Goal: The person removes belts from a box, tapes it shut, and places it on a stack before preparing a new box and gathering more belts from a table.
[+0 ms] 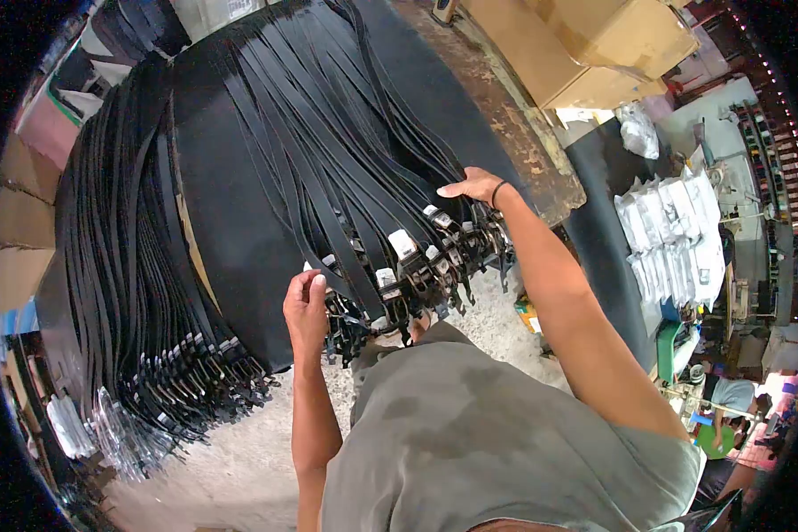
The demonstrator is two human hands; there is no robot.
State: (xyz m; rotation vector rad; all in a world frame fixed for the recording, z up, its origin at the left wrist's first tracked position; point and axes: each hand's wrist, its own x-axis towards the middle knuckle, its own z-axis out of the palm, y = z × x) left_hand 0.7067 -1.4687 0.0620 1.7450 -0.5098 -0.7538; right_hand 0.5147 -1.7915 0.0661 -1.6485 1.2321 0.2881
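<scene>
Both hands, left (307, 301) and right (474, 185), rest on black belts (328, 168).

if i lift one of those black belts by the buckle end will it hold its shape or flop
Probably flop: the belts drape limply over the table edge. The buckle end by the left hand likely hangs heavier, given its metal. It may snag, since the straps overlap near the right hand.

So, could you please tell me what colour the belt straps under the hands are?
The belt straps are black, with small white tags near the buckles; the head view shows it.
</scene>
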